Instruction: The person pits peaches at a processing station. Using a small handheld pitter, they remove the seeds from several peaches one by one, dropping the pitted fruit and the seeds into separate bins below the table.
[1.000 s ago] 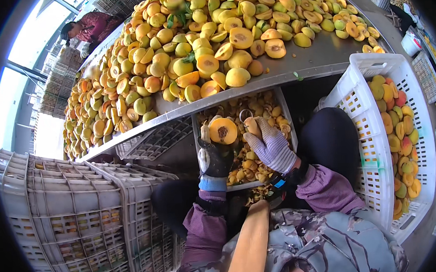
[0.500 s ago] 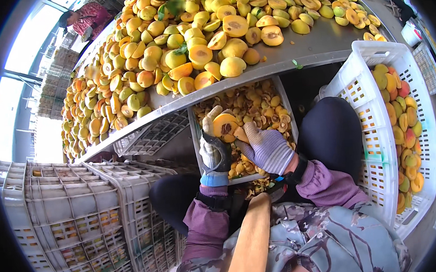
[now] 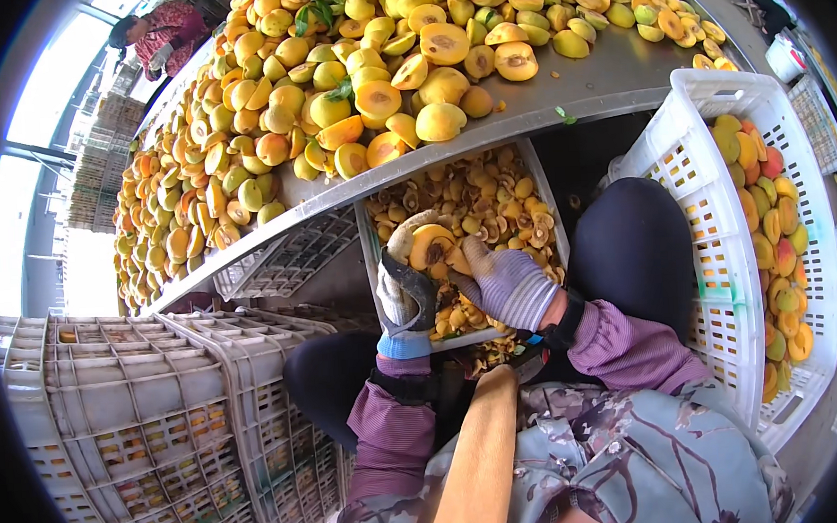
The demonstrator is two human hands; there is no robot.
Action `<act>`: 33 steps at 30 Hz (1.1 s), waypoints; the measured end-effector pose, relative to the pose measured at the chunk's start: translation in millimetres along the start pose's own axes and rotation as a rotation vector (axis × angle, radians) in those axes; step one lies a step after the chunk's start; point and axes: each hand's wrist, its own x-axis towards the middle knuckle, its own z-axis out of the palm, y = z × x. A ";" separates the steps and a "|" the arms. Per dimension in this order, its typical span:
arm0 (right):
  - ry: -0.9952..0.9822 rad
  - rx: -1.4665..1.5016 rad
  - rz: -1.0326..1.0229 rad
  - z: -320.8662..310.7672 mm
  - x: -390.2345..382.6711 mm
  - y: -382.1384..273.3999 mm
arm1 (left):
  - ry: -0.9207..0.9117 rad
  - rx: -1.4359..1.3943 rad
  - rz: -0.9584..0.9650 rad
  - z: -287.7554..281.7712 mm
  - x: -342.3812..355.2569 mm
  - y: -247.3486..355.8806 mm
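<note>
A yellow peach half (image 3: 425, 242) rests in my gloved left hand (image 3: 399, 286), cut face up with a dark hollow at its middle. The left fingers curl round its far side. My right hand (image 3: 514, 283), in a pale purple knit glove, presses closed fingers against the cut face from the right. Whatever those fingers grip is hidden. Both hands are above a light-coloured bin (image 3: 545, 193) of peach scraps and pits, tucked under the table edge.
Halved peaches are heaped on a metal table (image 3: 607, 72) ahead. A white slotted crate (image 3: 709, 199) of peaches stands tilted at my right. Stacked grey crates (image 3: 140, 371) fill the left. A wooden board (image 3: 480, 448) extends toward my lap. Another person (image 3: 172, 36) is at far left.
My left fingers, the index raised before, now bend round the peach half. The right hand has shifted slightly against the cut face. The whole view has moved a little.
</note>
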 end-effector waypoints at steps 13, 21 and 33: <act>-0.174 0.833 0.094 -0.4 3.4 -6.1 | 0.075 -0.181 -0.056 3.7 0.0 -10.5; -0.214 0.455 0.233 -7.9 0.8 -10.2 | 0.130 -0.200 -0.057 12.9 0.3 -14.0; -0.040 0.273 0.221 -11.8 7.0 6.2 | 0.015 -0.109 -0.175 -9.1 1.9 -20.7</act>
